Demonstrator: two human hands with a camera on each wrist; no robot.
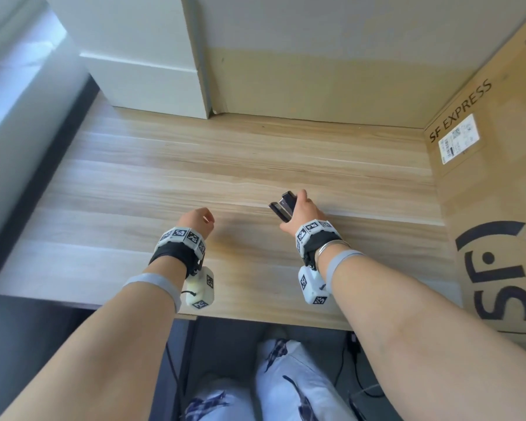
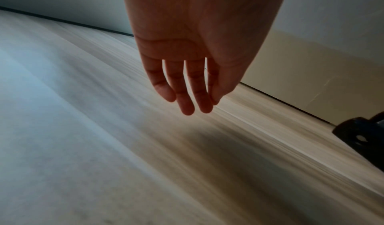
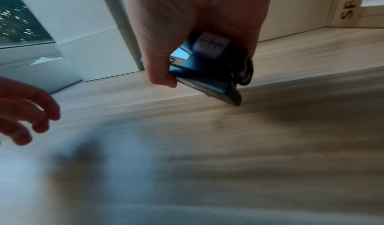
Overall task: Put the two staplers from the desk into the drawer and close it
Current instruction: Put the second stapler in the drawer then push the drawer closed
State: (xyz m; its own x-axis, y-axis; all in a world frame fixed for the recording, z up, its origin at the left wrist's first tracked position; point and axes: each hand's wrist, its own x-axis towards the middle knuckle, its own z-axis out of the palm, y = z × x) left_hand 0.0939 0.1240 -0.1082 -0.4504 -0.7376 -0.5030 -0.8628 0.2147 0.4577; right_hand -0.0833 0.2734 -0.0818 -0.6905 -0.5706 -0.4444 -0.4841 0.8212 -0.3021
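My right hand point(image 1: 302, 208) hovers just above the wooden desk point(image 1: 195, 165), right of the middle, and grips what look like two dark staplers point(image 1: 282, 207) held together. In the right wrist view the thumb presses a blue stapler point(image 3: 205, 74) with a white label, and a black part point(image 3: 246, 74) shows behind it. My left hand point(image 1: 198, 220) hangs empty over the desk to the left, and its fingers point(image 2: 188, 97) are relaxed and point down. The dark stapler end point(image 2: 360, 138) shows at the right edge of the left wrist view. No drawer is in view.
A large SF EXPRESS cardboard box point(image 1: 495, 183) stands along the desk's right side. A white block point(image 1: 140, 56) sits at the back left against the wall. A window sill point(image 1: 19, 95) runs down the left. My knees point(image 1: 286, 381) are under the desk's front edge.
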